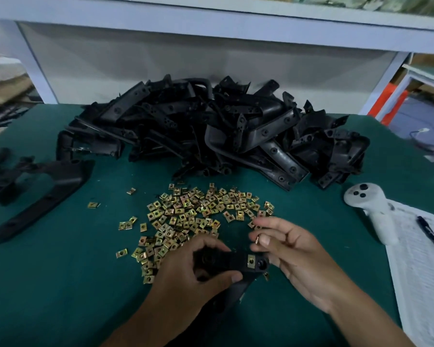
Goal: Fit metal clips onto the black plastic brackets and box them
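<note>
Left hand (198, 269) gripping the black bracket (232, 262) low over the green counter (60, 284), fitted clip (251, 261) facing up, right-hand fingers (263, 240) pinching another metal clip (256, 240) just above, seemingly ready for seating; loose clips (186, 216) heaped within reach.

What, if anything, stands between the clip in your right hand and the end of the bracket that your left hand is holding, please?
Nothing visible does. The right hand pinches a small brass-coloured metal clip just above the free end of the black plastic bracket held in the left hand. One fitted clip already sits there, beside the hole.
</note>
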Action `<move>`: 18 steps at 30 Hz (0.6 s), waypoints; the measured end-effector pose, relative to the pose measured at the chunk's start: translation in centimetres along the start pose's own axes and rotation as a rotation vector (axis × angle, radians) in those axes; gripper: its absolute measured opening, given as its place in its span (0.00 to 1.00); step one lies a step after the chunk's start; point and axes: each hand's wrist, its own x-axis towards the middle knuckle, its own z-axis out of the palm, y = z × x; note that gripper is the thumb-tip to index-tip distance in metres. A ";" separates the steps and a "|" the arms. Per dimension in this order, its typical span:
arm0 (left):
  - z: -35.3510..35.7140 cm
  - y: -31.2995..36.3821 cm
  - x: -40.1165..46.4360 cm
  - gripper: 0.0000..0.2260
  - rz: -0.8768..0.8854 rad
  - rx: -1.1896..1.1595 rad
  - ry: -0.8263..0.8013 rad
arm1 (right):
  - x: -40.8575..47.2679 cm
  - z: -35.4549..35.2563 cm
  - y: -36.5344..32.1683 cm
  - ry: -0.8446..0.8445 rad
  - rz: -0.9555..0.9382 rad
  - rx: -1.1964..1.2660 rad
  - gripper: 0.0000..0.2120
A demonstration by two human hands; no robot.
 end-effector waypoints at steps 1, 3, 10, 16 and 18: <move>0.0 0.0 0.0 0.18 0.001 0.002 -0.002 | 0.0 0.1 0.0 0.004 -0.034 -0.047 0.12; 0.1 -0.1 0.0 0.18 0.004 -0.007 -0.005 | -0.1 0.1 0.0 0.031 -0.107 -0.172 0.09; 0.1 -0.2 0.0 0.17 -0.001 -0.032 -0.009 | -0.1 0.0 0.0 0.113 -0.285 -0.380 0.12; 0.0 -0.1 0.0 0.19 0.001 -0.015 -0.020 | 0.0 0.0 0.1 0.178 -0.277 -0.434 0.08; 0.0 0.0 0.0 0.18 -0.005 -0.011 -0.038 | -0.1 0.0 0.0 0.164 -0.270 -0.421 0.08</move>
